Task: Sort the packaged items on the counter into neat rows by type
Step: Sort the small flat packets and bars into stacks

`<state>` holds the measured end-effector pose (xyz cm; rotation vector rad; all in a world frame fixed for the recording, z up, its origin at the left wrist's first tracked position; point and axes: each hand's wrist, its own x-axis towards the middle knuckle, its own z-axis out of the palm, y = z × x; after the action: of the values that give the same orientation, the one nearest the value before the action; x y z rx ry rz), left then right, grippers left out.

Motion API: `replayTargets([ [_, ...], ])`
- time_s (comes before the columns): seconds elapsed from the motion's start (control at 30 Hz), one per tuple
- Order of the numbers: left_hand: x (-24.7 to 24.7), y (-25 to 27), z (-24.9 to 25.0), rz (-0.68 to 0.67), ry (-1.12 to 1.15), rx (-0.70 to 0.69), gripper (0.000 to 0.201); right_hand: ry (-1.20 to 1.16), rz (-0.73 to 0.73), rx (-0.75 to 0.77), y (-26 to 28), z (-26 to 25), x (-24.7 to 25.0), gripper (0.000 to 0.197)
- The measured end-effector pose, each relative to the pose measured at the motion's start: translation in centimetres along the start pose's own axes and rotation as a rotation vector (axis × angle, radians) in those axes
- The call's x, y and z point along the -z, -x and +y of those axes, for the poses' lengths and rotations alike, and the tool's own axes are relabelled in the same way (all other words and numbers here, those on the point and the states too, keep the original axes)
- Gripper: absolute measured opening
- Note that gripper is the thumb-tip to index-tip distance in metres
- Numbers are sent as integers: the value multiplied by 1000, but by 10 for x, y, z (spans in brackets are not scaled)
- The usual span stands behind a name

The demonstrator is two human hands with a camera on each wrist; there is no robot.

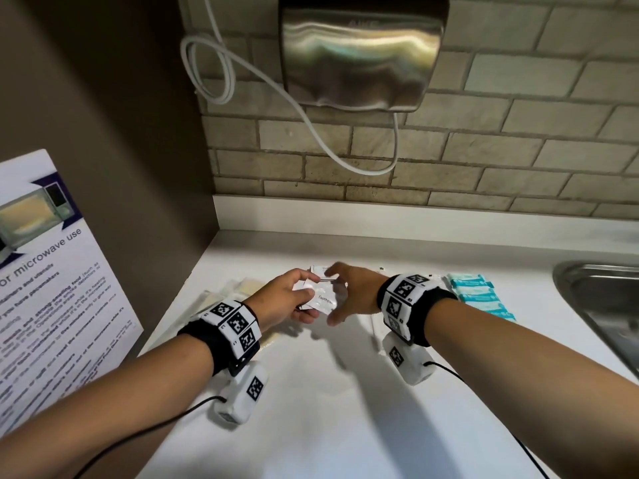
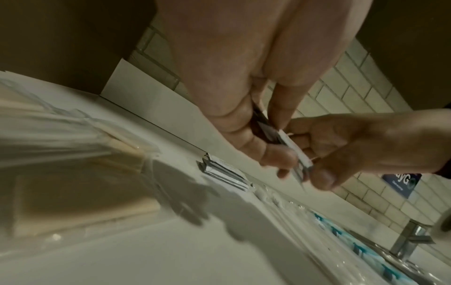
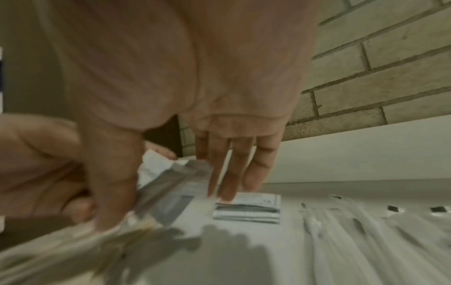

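Sachet stack, rt wrist view only.

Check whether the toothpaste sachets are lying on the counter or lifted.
Lifted: left hand and right hand hold the toothpaste sachets above the counter.

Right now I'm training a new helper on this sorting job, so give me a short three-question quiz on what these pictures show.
1. True or false: the left hand holds a small bundle of white sachets.
2. Which lies nearest the sink? A) the tan packets B) the blue-and-white packets C) the microwave notice
3. Fill in: the small stack of sachets already set down lies on the counter near the ____ wall.

Key: 1 true, and the right hand touches the same bundle; 2 B; 3 back (brick).
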<state>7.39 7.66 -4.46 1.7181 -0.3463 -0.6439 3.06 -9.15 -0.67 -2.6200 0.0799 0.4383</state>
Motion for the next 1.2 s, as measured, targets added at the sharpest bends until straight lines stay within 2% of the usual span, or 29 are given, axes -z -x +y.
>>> replayTargets([
  [0.1,-1,4,-11,-81,-47,59,32,147,-9,-19,0,2,-10,55],
  [0.13,-3,5,-14,-99,-122,54,32,187,-17,-33,0,2,-14,47],
  [0.2,-3,5,-19,-140,-435,-16,29,289,-53,-50,-1,5,-25,34],
  [0.27,-2,5,-21,-167,-792,-88,24,383,-83,-51,-2,7,-38,33],
  [0.3,-2,6,-22,-168,-901,-113,23,410,-87,-46,-1,9,-45,35],
  [0.47,-12,14,-26,-139,-1254,-176,23,463,-85,-24,2,10,-67,39],
  [0.57,-17,16,-28,-171,-1402,-178,24,467,-60,-62,5,11,-74,41],
  [0.7,-25,11,-31,-231,-1339,-132,30,391,-76,-47,8,5,-72,44],
  [0.8,-27,7,-34,-184,-1274,-164,29,353,-74,-50,3,4,-71,45],
  [0.93,-22,5,-35,-155,-1249,-180,28,313,-54,-50,2,8,-63,29],
  [1.07,-18,4,-40,-119,-1212,-189,35,298,-22,-10,5,12,-54,22],
  [1.2,-15,0,-52,-49,-999,-171,16,264,11,-11,6,17,-52,24],
])
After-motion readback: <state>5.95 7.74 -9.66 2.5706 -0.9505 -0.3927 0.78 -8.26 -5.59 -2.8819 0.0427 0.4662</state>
